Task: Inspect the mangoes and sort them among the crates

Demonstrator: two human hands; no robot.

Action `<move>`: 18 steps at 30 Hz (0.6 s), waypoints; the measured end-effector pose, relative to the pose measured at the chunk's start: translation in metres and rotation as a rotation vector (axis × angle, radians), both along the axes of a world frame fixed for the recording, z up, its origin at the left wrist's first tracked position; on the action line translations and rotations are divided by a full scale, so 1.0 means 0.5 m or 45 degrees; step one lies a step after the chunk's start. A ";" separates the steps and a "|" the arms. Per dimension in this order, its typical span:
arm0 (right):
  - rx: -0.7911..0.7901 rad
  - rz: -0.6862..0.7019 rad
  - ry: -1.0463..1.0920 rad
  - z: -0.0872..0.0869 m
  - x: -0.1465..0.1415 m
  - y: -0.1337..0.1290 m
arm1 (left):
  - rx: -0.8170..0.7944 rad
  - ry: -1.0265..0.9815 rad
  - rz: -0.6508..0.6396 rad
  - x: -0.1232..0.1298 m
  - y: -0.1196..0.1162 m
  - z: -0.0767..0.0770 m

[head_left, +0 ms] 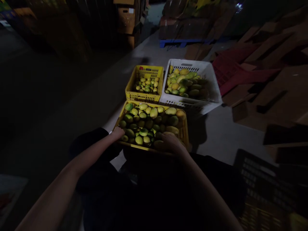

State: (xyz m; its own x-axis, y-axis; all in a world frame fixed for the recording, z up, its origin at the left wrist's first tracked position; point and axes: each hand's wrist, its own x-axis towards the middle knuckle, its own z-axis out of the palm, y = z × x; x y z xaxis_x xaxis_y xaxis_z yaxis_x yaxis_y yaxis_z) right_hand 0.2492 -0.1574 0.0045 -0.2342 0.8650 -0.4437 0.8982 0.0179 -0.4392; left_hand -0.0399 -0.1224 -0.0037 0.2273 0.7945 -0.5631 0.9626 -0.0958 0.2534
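A yellow crate full of green and yellow fruit stands in front of me. My left hand is closed on its left rim. Over the fruit at the front right of the same crate is my right hand; its fingers are dark and hard to make out. Behind stands a smaller yellow crate with several small yellow-green fruits on its bottom. To its right, a white crate holds larger green and yellow fruit.
Flattened cardboard boxes and a red crate lie at the right. Stacked cartons and a blue pallet with goods stand at the back. Dark crates are at the lower right.
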 end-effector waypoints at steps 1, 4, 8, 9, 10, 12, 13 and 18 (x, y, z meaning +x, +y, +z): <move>0.002 0.002 -0.038 0.003 0.006 0.000 | 0.009 -0.036 -0.014 -0.004 0.011 0.010; 0.014 0.012 -0.164 0.009 0.021 0.005 | 0.074 -0.426 0.000 0.000 0.038 0.051; -0.031 0.025 -0.348 -0.010 0.012 0.003 | 0.118 -1.415 0.467 0.046 0.032 0.106; -0.056 0.018 -0.380 -0.020 0.004 0.001 | 0.086 -1.578 0.588 0.062 0.027 0.117; -0.082 0.002 -0.403 -0.031 -0.006 -0.002 | 0.031 -1.691 0.673 0.078 0.021 0.127; -0.117 -0.025 -0.453 -0.054 -0.028 -0.006 | -0.062 -1.830 0.774 0.105 0.015 0.142; -0.122 -0.039 -0.477 -0.064 -0.039 -0.008 | -0.095 -1.867 0.795 0.116 0.016 0.147; -0.055 -0.046 -0.514 -0.080 -0.061 -0.019 | -0.163 -1.987 0.782 0.141 0.035 0.154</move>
